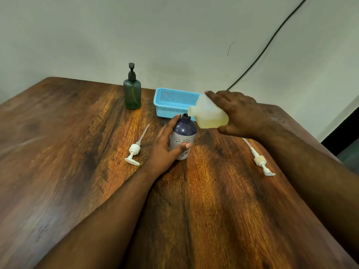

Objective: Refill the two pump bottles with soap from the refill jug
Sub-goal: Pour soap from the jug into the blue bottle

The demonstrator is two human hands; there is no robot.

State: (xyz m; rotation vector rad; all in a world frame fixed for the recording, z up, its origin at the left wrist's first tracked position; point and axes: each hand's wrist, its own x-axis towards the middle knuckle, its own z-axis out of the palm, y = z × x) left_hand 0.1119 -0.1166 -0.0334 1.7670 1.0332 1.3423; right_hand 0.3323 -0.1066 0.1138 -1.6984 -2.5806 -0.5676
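Wooden counter [81,171] nearest, carrying all. Purple bottle [184,133] upright mid-counter, neck open, white flowered band; left grip [165,146] curled round its side. Just above its neck, translucent refill jug [208,113] tilted spout-down, yellowish soap inside, clamped in right grip [239,115]. Behind: blue basket [171,103], green pump bottle [132,94]. Left and right: white pump [134,150], second pump [261,162].
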